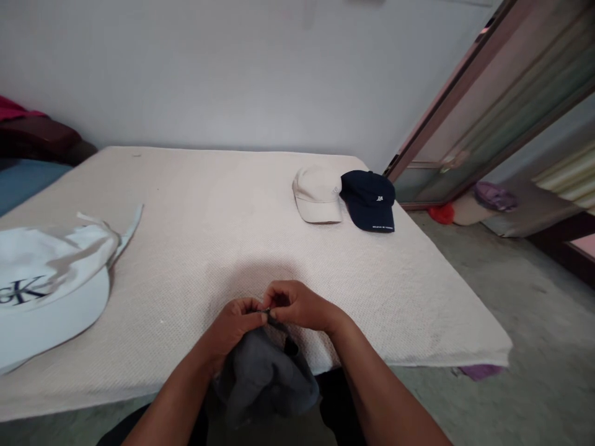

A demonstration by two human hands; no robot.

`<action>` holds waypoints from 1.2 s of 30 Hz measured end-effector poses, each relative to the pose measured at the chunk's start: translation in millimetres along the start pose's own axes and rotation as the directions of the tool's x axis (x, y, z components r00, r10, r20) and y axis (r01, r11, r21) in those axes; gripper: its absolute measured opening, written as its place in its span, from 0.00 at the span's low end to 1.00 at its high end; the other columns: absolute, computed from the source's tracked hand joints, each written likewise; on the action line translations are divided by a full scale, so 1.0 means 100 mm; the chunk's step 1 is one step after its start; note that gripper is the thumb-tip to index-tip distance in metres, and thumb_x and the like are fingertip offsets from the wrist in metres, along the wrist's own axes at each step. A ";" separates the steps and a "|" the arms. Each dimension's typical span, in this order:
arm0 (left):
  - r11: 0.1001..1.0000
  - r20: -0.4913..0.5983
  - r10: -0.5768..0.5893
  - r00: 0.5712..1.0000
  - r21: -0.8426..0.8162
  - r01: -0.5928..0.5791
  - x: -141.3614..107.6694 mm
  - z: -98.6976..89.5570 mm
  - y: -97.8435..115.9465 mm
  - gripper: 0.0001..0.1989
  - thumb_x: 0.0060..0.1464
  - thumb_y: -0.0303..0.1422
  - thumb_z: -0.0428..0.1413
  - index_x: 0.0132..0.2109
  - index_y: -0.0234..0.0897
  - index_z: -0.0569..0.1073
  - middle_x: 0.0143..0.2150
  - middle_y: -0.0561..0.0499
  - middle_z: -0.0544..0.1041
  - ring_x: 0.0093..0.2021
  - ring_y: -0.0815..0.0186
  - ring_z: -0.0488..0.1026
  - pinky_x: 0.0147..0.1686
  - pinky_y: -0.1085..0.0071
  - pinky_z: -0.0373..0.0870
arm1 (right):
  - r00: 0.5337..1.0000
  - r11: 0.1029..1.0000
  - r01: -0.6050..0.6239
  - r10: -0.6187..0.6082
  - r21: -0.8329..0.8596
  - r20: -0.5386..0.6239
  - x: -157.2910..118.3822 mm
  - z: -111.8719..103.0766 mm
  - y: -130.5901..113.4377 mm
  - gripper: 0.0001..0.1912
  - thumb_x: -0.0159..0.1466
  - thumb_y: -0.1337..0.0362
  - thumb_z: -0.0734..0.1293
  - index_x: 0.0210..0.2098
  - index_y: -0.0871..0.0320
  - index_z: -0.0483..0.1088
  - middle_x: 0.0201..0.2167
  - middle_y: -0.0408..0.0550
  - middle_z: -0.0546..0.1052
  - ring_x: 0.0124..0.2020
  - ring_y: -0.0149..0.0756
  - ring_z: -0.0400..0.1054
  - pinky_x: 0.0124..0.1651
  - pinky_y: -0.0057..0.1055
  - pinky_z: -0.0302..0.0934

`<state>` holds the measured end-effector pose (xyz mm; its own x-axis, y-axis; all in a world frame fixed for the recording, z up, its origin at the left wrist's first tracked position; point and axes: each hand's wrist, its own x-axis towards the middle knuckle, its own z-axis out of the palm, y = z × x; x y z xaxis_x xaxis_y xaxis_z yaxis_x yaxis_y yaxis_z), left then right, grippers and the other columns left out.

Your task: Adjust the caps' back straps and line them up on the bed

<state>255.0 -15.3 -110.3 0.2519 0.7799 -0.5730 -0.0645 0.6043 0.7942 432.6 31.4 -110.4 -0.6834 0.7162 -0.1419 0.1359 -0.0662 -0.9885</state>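
A dark grey cloth cap (269,378) hangs crumpled at the near edge of the table. My left hand (239,325) pinches its strap from the left. On the other side my right hand (300,305) pinches the same strap, its fingertips meeting those of the left. A small buckle-like piece shows between the fingertips, too small to make out well. Toward the back right lie a beige cap (317,192) and a navy cap (368,199), side by side and touching.
White caps (56,279) with black lettering lie at the left on the white-covered table (186,235). A wall rises behind it. Beyond the right side are a sliding door (488,93) and purple and red items on the floor.
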 end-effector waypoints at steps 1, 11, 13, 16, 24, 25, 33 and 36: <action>1.000 0.001 0.008 1.000 0.007 -0.008 -0.01 0.00 0.01 0.10 0.42 0.33 0.61 0.33 0.33 0.71 0.24 0.55 0.72 0.22 0.72 0.65 0.25 0.74 0.58 | 1.000 0.999 -0.009 0.008 0.036 0.008 0.00 0.00 0.01 0.07 0.51 0.73 0.66 0.31 0.60 0.69 0.26 0.41 0.69 0.27 0.27 0.61 0.30 0.25 0.55; 0.971 -0.054 0.238 0.970 0.011 -0.238 0.00 0.02 0.04 0.12 0.42 0.35 0.62 0.28 0.37 0.65 0.27 0.55 0.74 0.27 0.70 0.68 0.28 0.75 0.59 | 1.000 0.976 -0.001 0.006 0.219 -0.021 0.09 0.01 0.10 0.06 0.52 0.71 0.68 0.30 0.60 0.68 0.25 0.41 0.70 0.27 0.27 0.64 0.32 0.27 0.58; 0.968 -0.057 0.247 0.967 0.048 -0.245 0.00 0.01 0.03 0.10 0.43 0.34 0.62 0.29 0.37 0.67 0.27 0.54 0.74 0.28 0.69 0.69 0.29 0.74 0.61 | 1.000 0.974 -0.001 0.006 0.225 -0.024 0.11 0.02 0.11 0.06 0.52 0.70 0.68 0.31 0.60 0.68 0.25 0.41 0.70 0.27 0.28 0.64 0.32 0.28 0.58; 0.971 -0.065 0.234 0.970 0.065 -0.230 -0.01 -0.01 0.02 0.10 0.42 0.34 0.62 0.31 0.36 0.70 0.28 0.53 0.75 0.29 0.68 0.70 0.31 0.72 0.63 | 0.999 0.979 0.001 0.007 0.205 -0.038 0.12 0.03 0.11 0.06 0.52 0.69 0.68 0.30 0.60 0.69 0.25 0.41 0.70 0.27 0.28 0.64 0.33 0.28 0.58; 0.971 -0.139 0.224 0.965 0.121 -0.208 0.00 0.00 0.02 0.08 0.42 0.33 0.60 0.30 0.35 0.70 0.25 0.54 0.72 0.25 0.70 0.66 0.26 0.74 0.58 | 0.999 0.979 0.011 -0.005 0.203 -0.033 0.13 0.05 0.09 0.06 0.53 0.69 0.68 0.31 0.60 0.69 0.26 0.43 0.72 0.28 0.29 0.65 0.34 0.29 0.59; 0.968 -0.140 0.234 0.962 0.130 -0.217 0.00 0.00 0.03 0.08 0.42 0.33 0.60 0.29 0.35 0.70 0.25 0.54 0.72 0.25 0.70 0.65 0.26 0.74 0.58 | 0.999 0.980 0.009 -0.002 0.201 -0.036 0.13 0.06 0.10 0.06 0.53 0.69 0.68 0.31 0.60 0.69 0.26 0.43 0.72 0.29 0.29 0.65 0.34 0.29 0.59; 0.943 -0.142 0.302 0.943 0.188 -0.273 0.02 -0.01 -0.01 0.07 0.44 0.34 0.59 0.30 0.36 0.71 0.26 0.54 0.71 0.25 0.70 0.65 0.26 0.75 0.58 | 0.997 0.984 0.022 -0.008 0.178 -0.082 0.15 0.07 0.12 0.06 0.52 0.68 0.68 0.31 0.60 0.68 0.26 0.42 0.71 0.28 0.29 0.64 0.33 0.28 0.59; 0.939 -0.159 0.302 0.940 0.219 -0.265 0.03 -0.02 -0.02 0.07 0.44 0.35 0.59 0.30 0.36 0.72 0.25 0.54 0.71 0.25 0.69 0.64 0.25 0.75 0.57 | 0.996 0.989 0.027 -0.014 0.146 -0.092 0.15 0.07 0.12 0.05 0.53 0.69 0.68 0.30 0.60 0.69 0.26 0.42 0.71 0.28 0.28 0.63 0.33 0.28 0.58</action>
<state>254.3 -14.2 -113.8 0.0633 0.9417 -0.3306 0.0841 0.3250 0.9420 418.4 36.4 -124.3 -0.6165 0.7777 -0.1230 0.0112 -0.1475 -0.9890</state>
